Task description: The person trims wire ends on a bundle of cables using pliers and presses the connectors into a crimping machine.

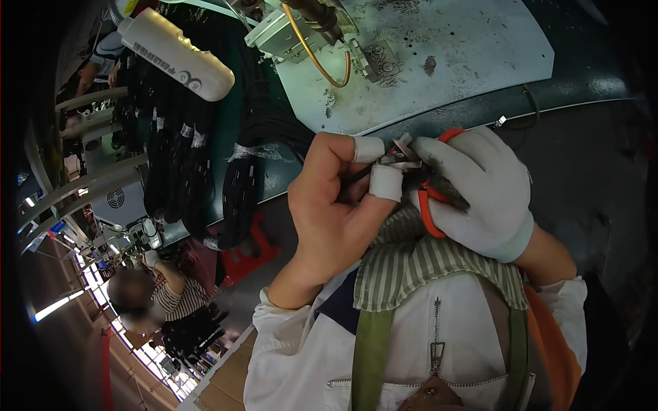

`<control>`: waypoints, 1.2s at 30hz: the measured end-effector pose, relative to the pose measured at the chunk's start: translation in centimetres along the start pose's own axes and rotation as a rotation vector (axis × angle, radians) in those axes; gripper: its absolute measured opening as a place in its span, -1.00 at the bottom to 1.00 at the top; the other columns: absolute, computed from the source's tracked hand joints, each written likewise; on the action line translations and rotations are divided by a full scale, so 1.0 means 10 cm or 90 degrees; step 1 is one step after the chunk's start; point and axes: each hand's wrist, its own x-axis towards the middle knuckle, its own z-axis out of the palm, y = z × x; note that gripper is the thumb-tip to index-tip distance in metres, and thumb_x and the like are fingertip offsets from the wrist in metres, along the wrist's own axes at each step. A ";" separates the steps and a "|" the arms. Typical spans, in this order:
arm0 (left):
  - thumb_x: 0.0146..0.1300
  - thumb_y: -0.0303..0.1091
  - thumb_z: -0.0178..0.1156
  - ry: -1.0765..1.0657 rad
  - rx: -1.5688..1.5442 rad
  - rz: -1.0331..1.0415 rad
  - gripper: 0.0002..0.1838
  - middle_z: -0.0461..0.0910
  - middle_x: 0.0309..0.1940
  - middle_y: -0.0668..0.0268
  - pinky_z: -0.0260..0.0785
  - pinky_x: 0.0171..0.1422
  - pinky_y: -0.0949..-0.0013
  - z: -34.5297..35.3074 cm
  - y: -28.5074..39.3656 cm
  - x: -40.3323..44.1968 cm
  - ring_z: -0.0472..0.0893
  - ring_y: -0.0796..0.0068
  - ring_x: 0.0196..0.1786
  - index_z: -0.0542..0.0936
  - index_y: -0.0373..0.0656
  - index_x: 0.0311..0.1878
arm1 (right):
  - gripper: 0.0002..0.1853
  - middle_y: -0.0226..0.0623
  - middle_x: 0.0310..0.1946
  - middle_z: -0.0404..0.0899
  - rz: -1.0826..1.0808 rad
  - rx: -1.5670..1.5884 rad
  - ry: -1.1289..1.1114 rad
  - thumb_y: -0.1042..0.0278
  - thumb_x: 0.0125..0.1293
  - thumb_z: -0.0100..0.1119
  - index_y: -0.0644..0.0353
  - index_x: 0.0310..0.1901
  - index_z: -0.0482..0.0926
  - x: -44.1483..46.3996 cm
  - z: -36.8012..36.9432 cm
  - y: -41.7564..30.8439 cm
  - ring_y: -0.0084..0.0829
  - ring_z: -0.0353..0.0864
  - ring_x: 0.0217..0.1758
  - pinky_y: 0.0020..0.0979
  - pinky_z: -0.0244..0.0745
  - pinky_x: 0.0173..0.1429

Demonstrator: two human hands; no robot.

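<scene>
My left hand [325,212], with white tape on its thumb and a finger, pinches the end of a black cable [354,177]. Small metal pieces [403,156] stick out at the cable's end, between the taped fingertips. In a white glove with dark stains, my right hand [483,188] is wrapped round red-handled pliers [429,211]. The jaws of the pliers meet the metal pieces; the exact contact is too small to tell. Both hands are close together in front of my chest.
A machine [295,31] with a copper-coloured tube stands on a light, debris-strewn plate [473,51]. Bundles of black cables [175,157] lie on the bench to the left, beneath a white bottle-shaped lamp or holder [179,58]. A co-worker in a striped top [179,298] sits beyond a red stool [250,255].
</scene>
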 end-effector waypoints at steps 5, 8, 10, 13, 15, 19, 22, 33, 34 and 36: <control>0.16 -0.60 0.21 0.015 -0.009 0.023 -0.77 0.57 -0.39 0.34 0.32 -0.34 0.71 0.05 -0.03 0.01 0.48 0.80 -0.35 0.41 -0.29 -0.14 | -0.59 -0.31 -0.54 0.50 0.060 0.129 -0.011 0.32 -0.05 0.37 0.20 -0.11 0.55 -0.07 0.09 0.00 -0.35 0.50 -0.53 -0.37 0.43 -0.42; 0.16 -0.60 0.19 0.053 0.065 0.180 -0.75 0.57 -0.41 0.33 0.32 -0.39 0.68 0.12 -0.11 0.00 0.49 0.78 -0.43 0.41 -0.27 -0.10 | -0.65 -0.32 -0.61 0.48 0.246 0.392 -0.090 0.32 0.03 0.36 0.24 -0.14 0.55 -0.07 0.01 -0.05 -0.51 0.46 -0.63 -0.49 0.39 -0.48; 0.19 -0.61 0.13 -0.003 0.149 0.225 -0.75 0.55 -0.40 0.34 0.29 -0.31 0.69 0.08 -0.13 0.02 0.47 0.76 -0.38 0.38 -0.30 -0.07 | -0.66 -0.32 -0.62 0.47 0.239 0.397 -0.066 0.31 0.04 0.36 0.25 -0.15 0.56 -0.06 0.04 -0.06 -0.57 0.44 -0.64 -0.53 0.38 -0.48; 0.23 -0.62 0.08 -0.111 0.234 0.212 -0.74 0.52 -0.37 0.34 0.26 -0.22 0.69 -0.03 -0.07 0.02 0.45 0.76 -0.33 0.34 -0.32 -0.02 | -0.67 -0.34 -0.63 0.47 0.244 0.417 -0.044 0.30 0.05 0.36 0.26 -0.16 0.57 -0.10 0.11 -0.05 -0.62 0.42 -0.64 -0.56 0.36 -0.49; 0.23 -0.61 0.08 -0.158 0.234 0.161 -0.73 0.52 -0.35 0.35 0.26 -0.22 0.69 -0.04 -0.10 0.01 0.44 0.76 -0.33 0.32 -0.32 -0.01 | -0.66 -0.34 -0.63 0.47 0.250 0.428 -0.044 0.30 0.05 0.36 0.25 -0.15 0.57 -0.09 0.11 -0.03 -0.62 0.42 -0.64 -0.55 0.36 -0.48; 0.24 -0.60 0.07 -0.062 0.063 0.087 -0.73 0.55 -0.27 0.33 0.18 -0.28 0.71 0.01 -0.19 -0.04 0.41 0.81 -0.33 0.33 -0.31 -0.01 | -0.67 -0.34 -0.61 0.48 0.264 0.444 -0.119 0.31 0.05 0.35 0.24 -0.15 0.57 -0.03 0.01 -0.03 -0.58 0.44 -0.62 -0.53 0.37 -0.47; 0.23 -0.61 0.10 -0.028 0.098 0.115 -0.72 0.56 -0.30 0.34 0.15 -0.33 0.73 0.03 -0.21 -0.03 0.38 0.83 -0.37 0.34 -0.31 0.00 | -0.65 -0.28 -0.54 0.52 0.208 0.361 -0.119 0.35 0.02 0.32 0.26 -0.12 0.58 -0.03 0.02 0.02 -0.46 0.50 -0.57 -0.47 0.39 -0.44; 0.11 -0.64 0.16 0.036 0.105 0.075 -0.71 0.50 -0.51 0.51 0.00 -0.44 0.79 0.09 -0.17 0.00 0.26 0.93 -0.49 0.38 -0.28 -0.09 | -0.60 -0.26 -0.50 0.53 0.062 0.147 -0.044 0.35 -0.03 0.34 0.21 -0.09 0.55 -0.13 0.05 0.01 -0.22 0.54 -0.49 -0.32 0.45 -0.40; 0.11 -0.64 0.16 0.038 0.105 0.075 -0.71 0.50 -0.51 0.51 0.00 -0.44 0.79 0.12 -0.16 0.01 0.26 0.93 -0.49 0.38 -0.28 -0.09 | -0.60 -0.24 -0.52 0.52 0.110 0.220 -0.050 0.35 -0.02 0.34 0.22 -0.09 0.55 -0.13 0.06 -0.03 -0.24 0.54 -0.51 -0.35 0.44 -0.42; -0.01 -0.56 0.29 0.097 0.105 0.061 -0.69 0.31 -0.70 0.55 0.05 -0.52 0.74 0.18 -0.16 0.05 0.19 0.88 -0.62 0.43 -0.23 -0.18 | -0.61 -0.23 -0.53 0.52 0.155 0.294 -0.059 0.35 -0.01 0.34 0.22 -0.10 0.55 -0.14 0.09 -0.07 -0.26 0.55 -0.53 -0.37 0.44 -0.43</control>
